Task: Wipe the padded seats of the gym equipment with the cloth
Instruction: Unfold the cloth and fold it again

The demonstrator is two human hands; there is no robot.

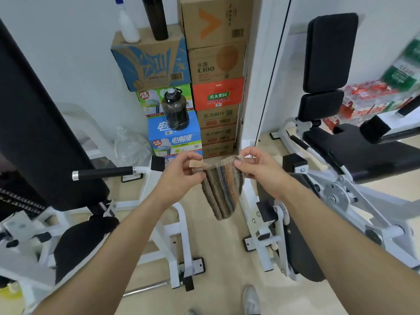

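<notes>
A striped brown, orange and blue cloth [221, 192] hangs in mid-air between two gym machines. My left hand [181, 171] pinches its upper left corner and my right hand [256, 167] pinches its upper right edge. The cloth droops folded below both hands. On the left stands a machine with a tall black back pad [43, 123] and a black padded seat [79, 244] below it. On the right is another machine with a black back pad [329, 51], a smaller pad [320, 105] under it and a black seat [363, 151]. Neither hand touches any pad.
Stacked cardboard drink boxes [216, 76] stand against the far wall, with a dark water jug [175, 110] and a white spray bottle [127, 21] on them. A black-gripped handle [104, 172] juts from the left machine. White machine frames [179, 235] flank a strip of beige floor.
</notes>
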